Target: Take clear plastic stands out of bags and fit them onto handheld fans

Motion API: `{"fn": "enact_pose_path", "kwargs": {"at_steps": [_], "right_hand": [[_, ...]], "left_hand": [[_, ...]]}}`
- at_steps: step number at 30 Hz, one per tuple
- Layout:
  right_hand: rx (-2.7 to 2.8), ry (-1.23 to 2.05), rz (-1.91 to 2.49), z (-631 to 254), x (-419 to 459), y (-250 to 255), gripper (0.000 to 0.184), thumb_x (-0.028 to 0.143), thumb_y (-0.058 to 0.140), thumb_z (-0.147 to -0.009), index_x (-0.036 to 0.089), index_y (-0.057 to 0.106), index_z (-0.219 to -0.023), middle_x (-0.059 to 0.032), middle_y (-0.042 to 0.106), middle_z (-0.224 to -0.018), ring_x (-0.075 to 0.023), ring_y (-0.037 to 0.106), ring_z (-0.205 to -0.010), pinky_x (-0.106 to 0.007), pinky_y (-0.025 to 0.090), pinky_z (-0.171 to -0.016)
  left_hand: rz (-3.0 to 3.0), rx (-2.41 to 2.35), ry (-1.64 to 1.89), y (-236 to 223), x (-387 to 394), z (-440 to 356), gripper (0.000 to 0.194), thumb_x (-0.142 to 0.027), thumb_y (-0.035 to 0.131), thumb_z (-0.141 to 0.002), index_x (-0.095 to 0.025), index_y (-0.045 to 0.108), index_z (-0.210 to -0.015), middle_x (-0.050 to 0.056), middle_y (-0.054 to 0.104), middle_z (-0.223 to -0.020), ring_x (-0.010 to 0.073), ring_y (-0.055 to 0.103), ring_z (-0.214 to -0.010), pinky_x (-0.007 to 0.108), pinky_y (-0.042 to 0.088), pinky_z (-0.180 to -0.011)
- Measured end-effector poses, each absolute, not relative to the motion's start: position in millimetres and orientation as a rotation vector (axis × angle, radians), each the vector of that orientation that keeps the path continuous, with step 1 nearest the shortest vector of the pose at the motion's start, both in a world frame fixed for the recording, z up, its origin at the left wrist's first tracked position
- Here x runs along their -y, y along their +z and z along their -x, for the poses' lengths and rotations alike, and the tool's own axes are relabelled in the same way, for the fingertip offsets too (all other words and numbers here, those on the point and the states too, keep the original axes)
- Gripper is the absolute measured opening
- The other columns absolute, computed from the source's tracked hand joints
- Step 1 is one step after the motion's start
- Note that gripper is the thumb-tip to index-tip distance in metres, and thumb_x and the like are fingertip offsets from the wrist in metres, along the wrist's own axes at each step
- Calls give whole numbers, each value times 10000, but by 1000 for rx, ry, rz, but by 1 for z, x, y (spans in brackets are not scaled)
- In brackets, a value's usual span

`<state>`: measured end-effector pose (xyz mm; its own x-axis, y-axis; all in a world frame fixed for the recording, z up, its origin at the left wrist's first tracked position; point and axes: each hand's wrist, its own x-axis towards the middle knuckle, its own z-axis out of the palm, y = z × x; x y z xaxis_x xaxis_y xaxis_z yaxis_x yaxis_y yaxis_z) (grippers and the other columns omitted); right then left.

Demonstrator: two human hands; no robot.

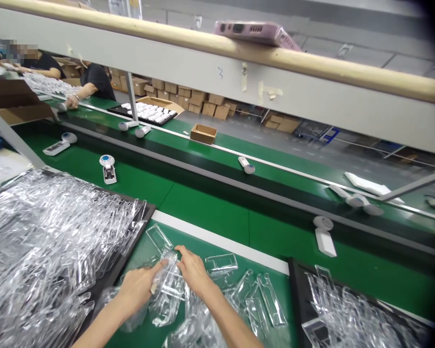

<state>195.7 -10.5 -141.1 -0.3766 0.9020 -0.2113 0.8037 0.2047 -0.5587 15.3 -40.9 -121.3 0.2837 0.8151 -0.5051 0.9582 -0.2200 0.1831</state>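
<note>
My left hand (pixel 139 285) and my right hand (pixel 192 270) meet over the green bench, both closed on a clear plastic blister shell (pixel 168 285); a loose clear plastic bag lies around and under it. More clear shells (pixel 261 299) lie scattered just right of my right hand, and one flat shell (pixel 158 238) lies just beyond my fingers. A black tray heaped with clear shells (pixel 50 251) stands at my left. Another black tray of shells (pixel 348 314) stands at my right.
A green conveyor belt (pixel 210 183) runs across in front, carrying white handheld devices (pixel 108 168) (pixel 324 237) (pixel 246 165). A wooden rail overhead holds a pink phone (pixel 257 33). Two other people work at the far left (pixel 90 82). Cardboard boxes (pixel 203 133) stand beyond the line.
</note>
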Motion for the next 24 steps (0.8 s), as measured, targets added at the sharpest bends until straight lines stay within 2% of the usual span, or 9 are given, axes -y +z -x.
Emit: {"fn": "enact_pose_path", "kwargs": {"at_steps": [5, 8, 13, 20, 24], "right_hand": [[2406, 869, 1549, -192, 8, -145, 182, 125, 452, -859, 235, 583, -921, -11, 606, -918, -164, 586, -852, -258, 393, -751], [2419, 847, 1546, -190, 10, -145, 138, 144, 460, -861, 209, 569, -914, -39, 593, -944, -188, 573, -891, -288, 405, -764], [2435, 880, 1501, -195, 13, -143, 267, 107, 526, -800, 231, 521, -1036, -33, 593, -986, -193, 556, -960, -291, 415, -797], [2356, 869, 1491, -193, 12, -153, 206, 43, 440, -816, 205, 559, -860, -20, 606, -851, -164, 587, -816, -254, 405, -723], [2287, 834, 1481, -196, 21, -133, 223, 38, 394, -836, 206, 540, -846, -12, 590, -845, -140, 573, -786, -235, 393, -717]], "left_hand": [[-2120, -1545, -373, -117, 38, -16, 647, -82, 387, -769, -318, 359, -1371, 108, 698, -976, 297, 662, -881, 383, 484, -725], [-2107, -1558, -341, -116, 38, -17, 630, -89, 378, -771, -315, 381, -1359, 107, 695, -994, 303, 659, -892, 394, 483, -725], [-2087, -1603, -340, -118, 41, -17, 639, -76, 388, -760, -322, 390, -1350, 98, 691, -1002, 289, 660, -894, 368, 480, -714], [-2030, -1628, -268, -122, 41, -17, 553, -159, 409, -801, -328, 417, -1327, 71, 689, -1039, 275, 651, -929, 350, 467, -746], [-1923, -1680, -127, -110, 44, -9, 501, -225, 355, -852, -286, 395, -1348, 63, 671, -1092, 247, 636, -964, 310, 446, -771]]}}
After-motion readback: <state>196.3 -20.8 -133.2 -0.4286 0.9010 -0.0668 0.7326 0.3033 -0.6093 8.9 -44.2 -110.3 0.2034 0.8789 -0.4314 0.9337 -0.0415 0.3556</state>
